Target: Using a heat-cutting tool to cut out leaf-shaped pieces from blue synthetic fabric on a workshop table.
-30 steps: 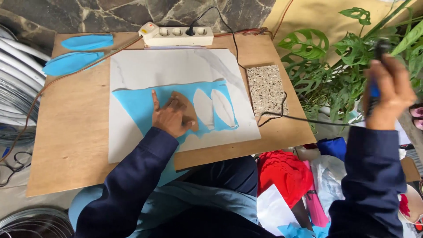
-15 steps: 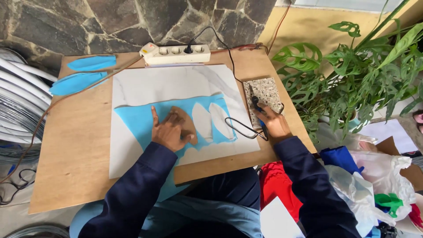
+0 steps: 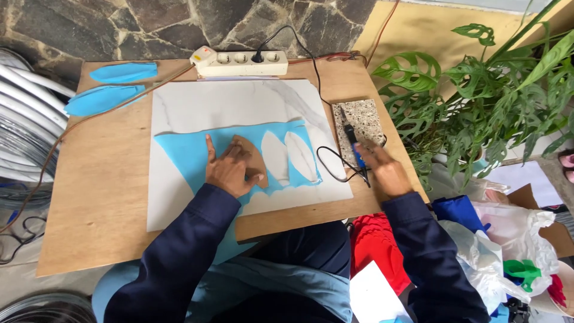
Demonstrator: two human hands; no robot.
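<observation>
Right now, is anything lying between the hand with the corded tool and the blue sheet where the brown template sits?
Nothing solid does. The right hand holds the corded tool over the speckled slab; only the tool's thin black cord loops across the white board toward the blue sheet and brown template.

Table (image 3: 101, 197): plain tan wood. Tile (image 3: 239, 104): white with faint grey marble veining. Sheet (image 3: 185, 152) on the tile: sky blue, with white leaf-shaped cut-outs at 3 o'clock of the brown template (image 3: 254, 158). Leaf pieces (image 3: 104, 98) at 10 o'clock: same blue. Small slab (image 3: 365, 122): speckled grey-beige. Tool (image 3: 354, 146): black with blue handle. Power strip (image 3: 239, 61): cream. Sleeves (image 3: 179, 257): navy.
</observation>
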